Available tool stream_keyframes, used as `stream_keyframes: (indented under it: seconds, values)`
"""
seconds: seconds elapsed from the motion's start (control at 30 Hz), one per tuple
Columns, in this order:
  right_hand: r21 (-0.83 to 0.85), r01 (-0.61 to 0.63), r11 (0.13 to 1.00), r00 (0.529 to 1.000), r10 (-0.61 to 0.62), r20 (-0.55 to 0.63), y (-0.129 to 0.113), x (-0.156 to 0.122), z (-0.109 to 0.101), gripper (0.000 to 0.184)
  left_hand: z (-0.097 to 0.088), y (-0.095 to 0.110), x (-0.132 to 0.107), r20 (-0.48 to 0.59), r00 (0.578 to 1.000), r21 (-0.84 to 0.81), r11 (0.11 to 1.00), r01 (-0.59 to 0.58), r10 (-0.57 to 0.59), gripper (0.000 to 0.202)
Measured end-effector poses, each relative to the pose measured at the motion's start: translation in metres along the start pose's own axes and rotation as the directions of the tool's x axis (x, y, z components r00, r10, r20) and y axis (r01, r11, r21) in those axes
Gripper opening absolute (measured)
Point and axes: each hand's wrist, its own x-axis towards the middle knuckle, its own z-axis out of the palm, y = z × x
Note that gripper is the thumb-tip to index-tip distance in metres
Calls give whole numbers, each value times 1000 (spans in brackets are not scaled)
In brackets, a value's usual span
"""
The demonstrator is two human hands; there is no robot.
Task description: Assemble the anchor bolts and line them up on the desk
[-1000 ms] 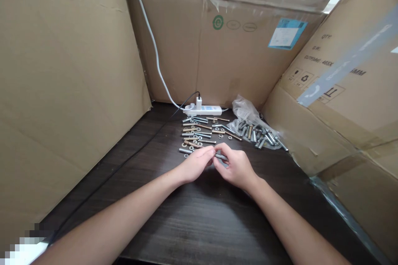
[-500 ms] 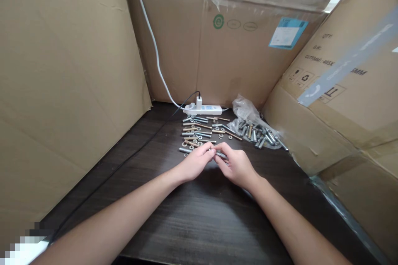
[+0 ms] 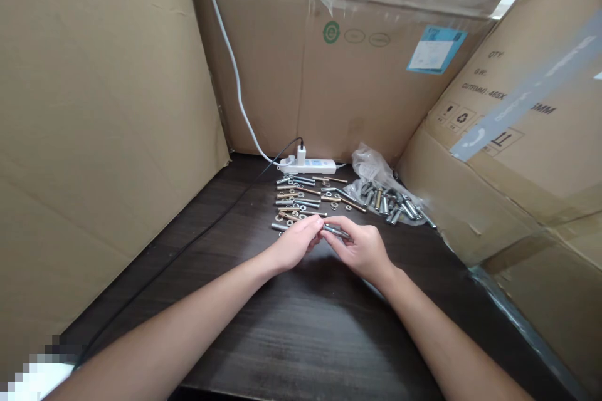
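Observation:
A silver expansion bolt [image 3: 335, 231] lies across my right hand [image 3: 365, 249], whose thumb and fingers are closed around it. The bolt's tip points right. My left hand [image 3: 297, 244] meets its left end, fingers bent and pinched together there; the fingertips and that end are mostly hidden. Just beyond my hands, rows of taken-apart bolt pieces rest on the dark table: grey sleeves [image 3: 284, 203], brass-coloured rods [image 3: 308, 190] and washers [image 3: 348, 208]. Another grey sleeve [image 3: 278, 226] lies right beside my left hand.
A clear plastic bag [image 3: 371, 166] spills a heap of whole bolts [image 3: 388, 203] at the right. Behind the rows stands a white power strip [image 3: 320, 166] with a plug. Its black cable [image 3: 202, 233] crosses the table leftward. Cardboard boxes [image 3: 263, 75] wall in the table.
My left fingers have shifted and turned slightly at the bolt's end. More of the bolt now shows between my hands. The pieces on the table have not moved.

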Motion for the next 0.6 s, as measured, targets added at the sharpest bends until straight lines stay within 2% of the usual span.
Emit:
stream_keyframes:
  seconds: [0.1,0.23,0.33,0.47,0.6]
  values:
    - [24,12,1000,1000,-12,-12,-2,0,-1,21,-2,1,0,27,984,-125,976,179,-177,35]
    - [40,26,999,1000,-26,-15,-3,-1,-2,22,-5,3,0,70,958,-238,928,288,-279,31]
    - [51,32,998,999,-32,0,-2,-1,-1,22,-4,4,0,55,957,-249,924,290,-285,30]
    - [23,45,999,997,-46,65,0,-1,2,23,-2,5,0,-11,981,-267,946,182,-192,25]
    - [7,40,999,995,-40,89,2,-1,3,22,0,4,-2,46,985,-269,948,171,-165,25]
